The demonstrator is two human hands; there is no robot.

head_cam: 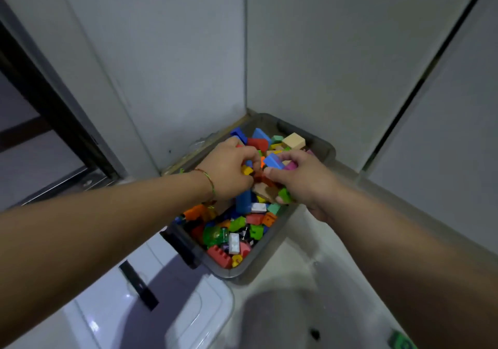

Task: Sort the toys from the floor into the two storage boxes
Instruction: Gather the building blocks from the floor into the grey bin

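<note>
Box (pixel 232 274): grey and see-through, lid off; sits wedged into the corner between two pale walls (pixel 188 52), heaped close to the rim with toys (pixel 254 218), mostly bright plastic bricks plus a few plain wooden blocks.
Left hand (pixel 229 170): hangs low over the middle of the heap, fingers curled down; pinches small pieces, with a yellow one at the fingertips. Thin cord bracelet (pixel 213 187) at the wrist.
Right hand (pixel 301 181): just beside the left; grips a mixed handful, with a blue block (pixel 273 160) on top, something pink behind it and a green brick (pixel 285 195) by the thumb.
Second box (pixel 188 308): nearest the camera, just beside the first; clear lid apparently on, black clip across it, contents hidden.
Floor (pixel 310 262): pale; carries one green item (pixel 401 342), cut off at the lower right edge, and a small dark speck (pixel 314 334) near it, too small to name.
Done: by the look of it, most of the sorting, with one box heaped and the other seemingly closed.
Left to do: probably the release of both handfuls into the heap, then the stray green item, then anything outside the frame, not open to judgement here.
</note>
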